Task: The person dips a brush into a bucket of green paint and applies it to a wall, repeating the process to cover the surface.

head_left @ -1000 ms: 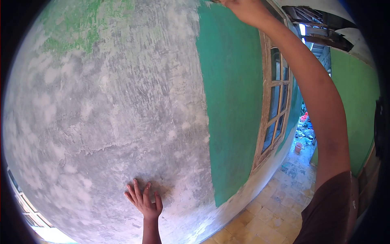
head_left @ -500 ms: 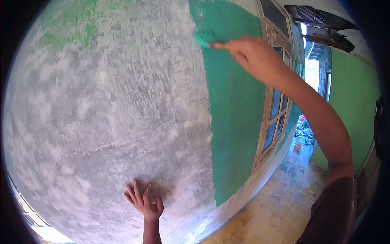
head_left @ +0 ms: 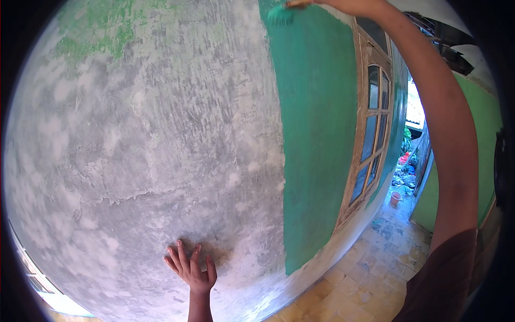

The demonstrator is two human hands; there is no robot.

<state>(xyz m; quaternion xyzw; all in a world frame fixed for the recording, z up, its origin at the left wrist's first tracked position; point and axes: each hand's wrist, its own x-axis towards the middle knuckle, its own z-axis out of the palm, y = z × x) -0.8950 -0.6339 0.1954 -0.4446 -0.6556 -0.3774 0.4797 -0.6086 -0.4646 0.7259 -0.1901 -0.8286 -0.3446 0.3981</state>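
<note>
My right hand (head_left: 343, 4), at the top and partly cut off by the frame edge, grips the handle of a paintbrush (head_left: 281, 14). The brush's bristles carry green paint and lie on the upper left part of the green painted strip (head_left: 319, 129). My left hand (head_left: 194, 268) rests with spread fingers against the bare grey wall (head_left: 161, 161), low in the view, and holds nothing. Left of the green strip the wall is rough grey plaster, with old light green patches at the top left.
A wooden-framed window (head_left: 370, 118) borders the green strip on the right. Beyond it are a tiled floor (head_left: 365, 268), a small bucket (head_left: 396, 198), a heap of litter and a light green wall (head_left: 477, 118).
My right hand and the brush have moved up and slightly right, to the top of the green strip. My left hand has stayed nearly in place on the wall.
</note>
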